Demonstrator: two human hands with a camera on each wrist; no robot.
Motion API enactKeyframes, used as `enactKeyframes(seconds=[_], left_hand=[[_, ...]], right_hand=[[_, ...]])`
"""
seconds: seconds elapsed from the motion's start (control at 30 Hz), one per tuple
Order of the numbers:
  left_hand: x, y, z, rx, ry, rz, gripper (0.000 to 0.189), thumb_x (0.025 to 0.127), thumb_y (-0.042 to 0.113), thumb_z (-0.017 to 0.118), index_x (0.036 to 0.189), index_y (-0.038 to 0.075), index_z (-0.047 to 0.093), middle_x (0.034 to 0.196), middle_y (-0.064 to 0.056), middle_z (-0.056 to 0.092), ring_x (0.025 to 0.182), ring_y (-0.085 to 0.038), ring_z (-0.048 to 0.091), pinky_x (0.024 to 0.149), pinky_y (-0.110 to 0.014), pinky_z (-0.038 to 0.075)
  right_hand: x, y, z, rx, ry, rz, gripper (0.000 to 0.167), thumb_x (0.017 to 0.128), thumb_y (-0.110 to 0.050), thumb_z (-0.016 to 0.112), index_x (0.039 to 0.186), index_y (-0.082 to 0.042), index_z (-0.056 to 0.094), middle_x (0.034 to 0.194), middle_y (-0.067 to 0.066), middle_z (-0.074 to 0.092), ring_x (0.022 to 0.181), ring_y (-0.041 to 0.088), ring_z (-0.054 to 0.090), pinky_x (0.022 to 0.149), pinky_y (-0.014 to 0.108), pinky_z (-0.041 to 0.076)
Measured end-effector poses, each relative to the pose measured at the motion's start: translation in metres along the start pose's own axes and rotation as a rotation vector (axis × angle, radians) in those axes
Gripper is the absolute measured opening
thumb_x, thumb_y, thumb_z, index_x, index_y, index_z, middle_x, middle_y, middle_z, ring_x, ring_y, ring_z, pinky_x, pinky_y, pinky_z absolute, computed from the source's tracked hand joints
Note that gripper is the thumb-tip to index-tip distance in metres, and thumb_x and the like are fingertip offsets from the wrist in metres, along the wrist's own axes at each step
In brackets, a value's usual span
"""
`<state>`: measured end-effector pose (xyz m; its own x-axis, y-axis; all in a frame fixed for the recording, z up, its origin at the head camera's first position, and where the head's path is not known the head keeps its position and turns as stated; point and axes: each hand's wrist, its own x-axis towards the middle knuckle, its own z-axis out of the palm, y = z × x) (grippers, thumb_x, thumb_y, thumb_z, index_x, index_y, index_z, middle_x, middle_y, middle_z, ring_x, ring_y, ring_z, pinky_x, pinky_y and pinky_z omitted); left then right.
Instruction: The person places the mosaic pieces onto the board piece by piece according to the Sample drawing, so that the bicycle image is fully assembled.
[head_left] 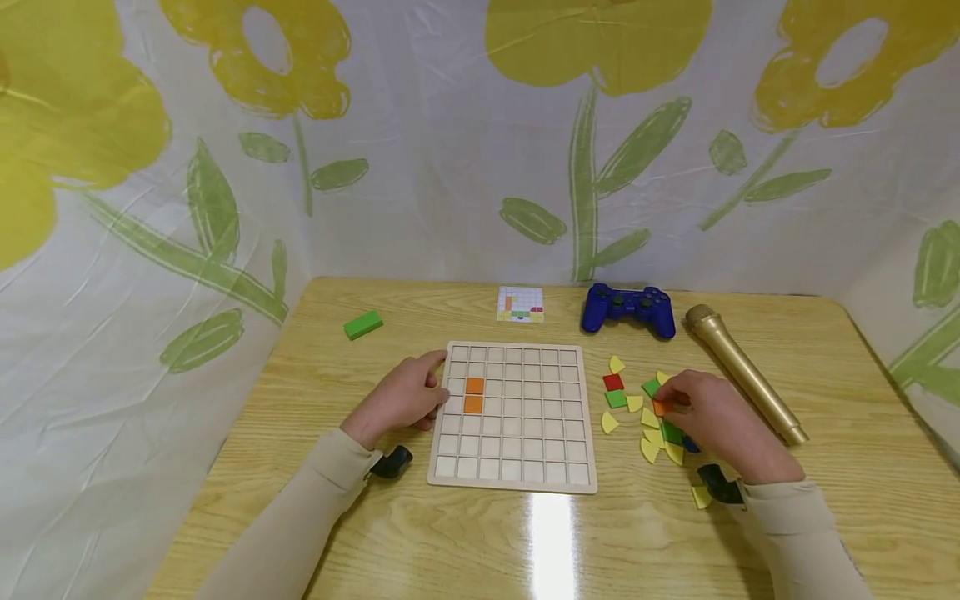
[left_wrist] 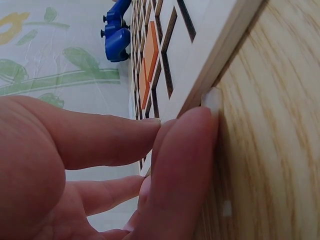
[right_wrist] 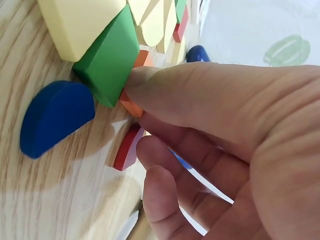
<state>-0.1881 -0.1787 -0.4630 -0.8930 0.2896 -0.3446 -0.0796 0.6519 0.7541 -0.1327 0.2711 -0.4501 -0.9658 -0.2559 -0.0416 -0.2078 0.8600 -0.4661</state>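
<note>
A wooden grid board point(head_left: 513, 487) lies on the table with two orange square tiles point(head_left: 474, 386) set one below the other in its left part. Along its left edge rests my left hand point(head_left: 401, 393), thumb and fingertips touching the frame, as the left wrist view also shows. My right hand point(head_left: 708, 417) is over the loose pieces right of the board. Between its thumb and index finger it pinches an orange tile point(right_wrist: 131, 104), beside a green piece point(right_wrist: 111, 65). A blue rounded piece point(right_wrist: 57, 116) and a red piece point(right_wrist: 127, 147) lie close by.
Yellow quarter-round pieces point(head_left: 649, 450), a red tile point(head_left: 613, 382) and a green tile point(head_left: 616, 398) lie right of the board. Behind it are a pattern card point(head_left: 521, 305) and a blue game controller point(head_left: 628, 308). A gold microphone point(head_left: 750, 379) lies far right, a green block point(head_left: 363, 325) back left.
</note>
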Motion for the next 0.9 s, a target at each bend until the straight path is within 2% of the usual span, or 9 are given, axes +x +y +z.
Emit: enactKeyframes(seconds=[0.3, 0.57, 0.73, 0.9], left_hand=[[0.000, 0.001, 0.000, -0.008, 0.000, -0.011, 0.072, 0.104, 0.009, 0.064, 0.170, 0.014, 0.034, 0.098, -0.010, 0.057, 0.069, -0.020, 0.064, 0.058, -0.031, 0.062], [-0.002, 0.002, -0.001, 0.001, -0.003, -0.008, 0.072, 0.104, 0.009, 0.063, 0.170, 0.014, 0.033, 0.098, -0.011, 0.058, 0.068, -0.020, 0.065, 0.058, -0.031, 0.062], [-0.002, 0.002, -0.001, 0.008, -0.004, -0.006, 0.073, 0.104, 0.009, 0.063, 0.170, 0.013, 0.033, 0.098, -0.011, 0.058, 0.068, -0.020, 0.065, 0.058, -0.031, 0.062], [-0.002, 0.002, -0.001, -0.006, 0.000, -0.008, 0.073, 0.104, 0.008, 0.064, 0.170, 0.013, 0.034, 0.097, -0.011, 0.058, 0.067, -0.020, 0.065, 0.057, -0.031, 0.062]], right_hand=[[0.000, -0.002, -0.001, -0.009, -0.010, -0.014, 0.008, 0.095, -0.011, 0.082, 0.104, -0.010, 0.081, 0.101, 0.003, 0.077, 0.093, 0.020, 0.072, 0.083, 0.046, 0.063], [0.000, -0.008, -0.006, 0.003, -0.023, 0.002, 0.009, 0.096, -0.013, 0.081, 0.106, -0.012, 0.082, 0.105, 0.003, 0.076, 0.096, 0.021, 0.070, 0.085, 0.047, 0.062], [0.003, -0.024, -0.004, 0.004, -0.012, -0.037, 0.012, 0.095, -0.014, 0.083, 0.107, -0.015, 0.082, 0.104, 0.000, 0.076, 0.095, 0.019, 0.067, 0.085, 0.044, 0.059], [0.014, -0.049, 0.005, 0.033, -0.011, -0.078, 0.015, 0.096, -0.016, 0.083, 0.110, -0.014, 0.082, 0.106, 0.000, 0.076, 0.099, 0.023, 0.070, 0.087, 0.046, 0.060]])
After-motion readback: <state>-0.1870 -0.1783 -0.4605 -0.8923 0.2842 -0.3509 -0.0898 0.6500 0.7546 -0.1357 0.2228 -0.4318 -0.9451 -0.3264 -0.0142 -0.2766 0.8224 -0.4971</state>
